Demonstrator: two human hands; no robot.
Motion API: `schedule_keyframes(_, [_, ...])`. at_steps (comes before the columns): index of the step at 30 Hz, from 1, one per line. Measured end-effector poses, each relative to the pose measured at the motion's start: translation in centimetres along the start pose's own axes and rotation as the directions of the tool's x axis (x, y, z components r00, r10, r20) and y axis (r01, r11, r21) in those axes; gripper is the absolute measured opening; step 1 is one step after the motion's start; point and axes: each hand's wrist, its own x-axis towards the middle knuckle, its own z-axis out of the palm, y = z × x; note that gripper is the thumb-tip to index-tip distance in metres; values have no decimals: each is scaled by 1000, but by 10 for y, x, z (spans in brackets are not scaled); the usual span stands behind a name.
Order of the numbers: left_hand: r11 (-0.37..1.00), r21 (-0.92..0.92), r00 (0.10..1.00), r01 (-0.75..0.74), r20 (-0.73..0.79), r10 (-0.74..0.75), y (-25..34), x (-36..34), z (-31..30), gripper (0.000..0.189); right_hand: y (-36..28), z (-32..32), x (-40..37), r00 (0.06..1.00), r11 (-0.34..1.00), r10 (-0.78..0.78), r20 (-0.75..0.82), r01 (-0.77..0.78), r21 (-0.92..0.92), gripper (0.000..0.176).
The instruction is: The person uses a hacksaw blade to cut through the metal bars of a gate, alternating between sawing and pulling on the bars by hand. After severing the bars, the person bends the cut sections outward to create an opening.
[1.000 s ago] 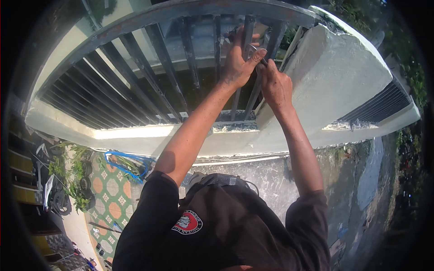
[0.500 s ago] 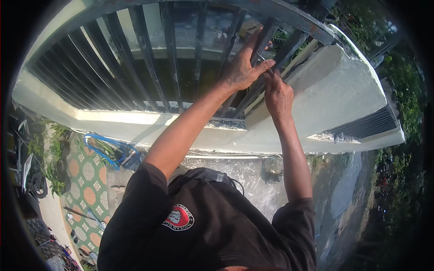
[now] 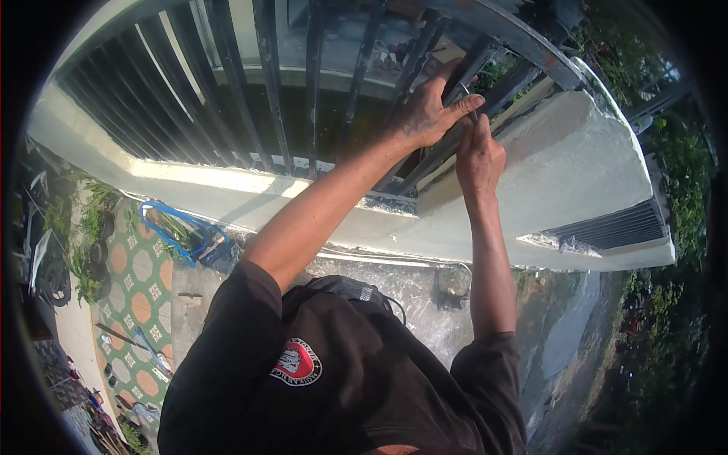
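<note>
A row of dark metal bars makes up the fence in front of me, set in a pale wall (image 3: 561,144). Near its right end, my left hand (image 3: 431,114) is wrapped around one fence bar (image 3: 478,54), the thumb reaching across toward my other hand. My right hand (image 3: 481,158) is closed, knuckles up, just below that thumb. From its fingers a thin metal rod (image 3: 465,90) slants up against the bar; its lower end is hidden in the grip, and I cannot tell what kind of tool it is.
A curved top rail (image 3: 523,38) runs above the bars. Below the wall, a blue-framed object (image 3: 178,241) lies at left beside green patterned tiles (image 3: 144,280). Long thin items rest on those tiles. Leafy plants (image 3: 686,205) grow along the right side.
The camera view has shifted slightly, so fence and hands appear further right. Both hands keep nearly the same place and grip at the bar.
</note>
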Motion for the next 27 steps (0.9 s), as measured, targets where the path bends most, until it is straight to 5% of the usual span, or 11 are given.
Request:
schedule_keyframes(5, [992,26,986,-126,-105,128,-8,-4,6,70,8,-2,-5,998,997,-59,-32,58,-44,20])
schedule_keyframes(8, [1000,-20,999,1,-46,-2,16,2,1,74,0,-8,8,1000,1000,-22,-21,22,-1,19])
schedule_keyframes(15, [992,72,988,-100,-110,107,-4,-3,4,69,8,-7,-1,997,995,-73,-30,71,-67,17])
schedule_keyframes(20, [983,114,979,-144,-129,158,-17,-7,7,71,12,0,-14,995,999,19,98,-17,-28,20])
schedule_keyframes(27, [995,97,994,-19,-103,29,4,-8,3,74,6,1,-3,999,994,32,41,-36,101,20])
